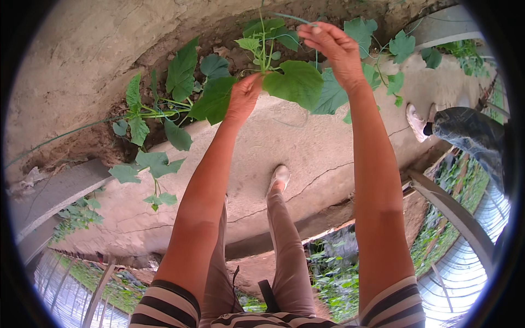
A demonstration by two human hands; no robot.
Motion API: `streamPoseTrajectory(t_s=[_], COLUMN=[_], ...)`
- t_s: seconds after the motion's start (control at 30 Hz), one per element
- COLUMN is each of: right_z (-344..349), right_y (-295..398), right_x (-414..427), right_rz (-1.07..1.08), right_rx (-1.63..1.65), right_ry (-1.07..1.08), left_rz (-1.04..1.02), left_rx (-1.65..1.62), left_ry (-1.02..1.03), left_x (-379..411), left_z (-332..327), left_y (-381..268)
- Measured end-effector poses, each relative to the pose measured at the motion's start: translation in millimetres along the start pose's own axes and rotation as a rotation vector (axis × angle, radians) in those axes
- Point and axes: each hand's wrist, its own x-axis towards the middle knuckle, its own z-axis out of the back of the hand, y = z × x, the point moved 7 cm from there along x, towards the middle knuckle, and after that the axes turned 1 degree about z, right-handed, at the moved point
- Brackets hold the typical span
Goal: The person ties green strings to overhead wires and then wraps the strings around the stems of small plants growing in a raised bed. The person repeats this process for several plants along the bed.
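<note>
A climbing vine plant, likely cucumber (268,57), rises from the soil strip by the wall. My left hand (246,94) pinches its stem near the base of a broad leaf (295,84); the exact grip is partly hidden behind my fingers. Up and to the right, my right hand (334,51) has thumb and forefinger closed on a thin green twine (293,17). Part of the twine crosses behind the upper leaves near the stem. Another vine (164,112) lies low to the left of my left hand, with twine around its stems.
A mud wall (90,53) stands behind the soil strip. Concrete beams cross at left (61,192) and right (447,26). Another person's leg (467,127) is at the right on the cracked concrete path (316,151). Beyond the path's edge grow green plants (336,283).
</note>
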Motion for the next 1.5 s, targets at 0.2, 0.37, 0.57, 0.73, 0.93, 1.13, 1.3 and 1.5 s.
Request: streamPoseTrajectory(t_s=[0.2,0.37,0.57,0.73,0.93,1.13,1.3,1.5], right_z=[-8.4,-30.5,-36.5,-18.5,-95.4,-98.4,-83.6,-62.6], right_y=[-123.9,-114.2,-132.7,-185.8,-119.2,-102.8,-85.1,-72.6], right_x=[1.9,-4.9,-12.9,-61.8,-96.7,-111.0,-146.7,-114.6], right_rz=[-0.573,0.215,0.103,-0.130,-0.226,-0.422,-0.591,-0.129], right_rx=[-0.307,-1.079,-0.888,0.363,0.195,0.165,-0.120,-0.715], right_ry=[0.370,0.436,0.232,-0.358,-0.276,-0.267,0.159,-0.181], left_rz=[0.015,0.032,-0.208,-0.311,0.093,0.179,0.148,0.191], left_rx=[-0.141,-0.174,0.126,0.531,0.254,0.365,0.281,0.377], left_ry=[-0.020,0.057,0.082,-0.036,0.014,0.057,-0.012,0.038], left_x=[9.9,18.7,27.9,24.7,16.0,20.4,17.5,22.6], left_z=[2.1,0.7,9.0,31.5,24.0,28.3,30.3,29.5], left_y=[-4.1,-4.7,-19.7,-36.6,-46.8,-45.0,-56.0,-45.8])
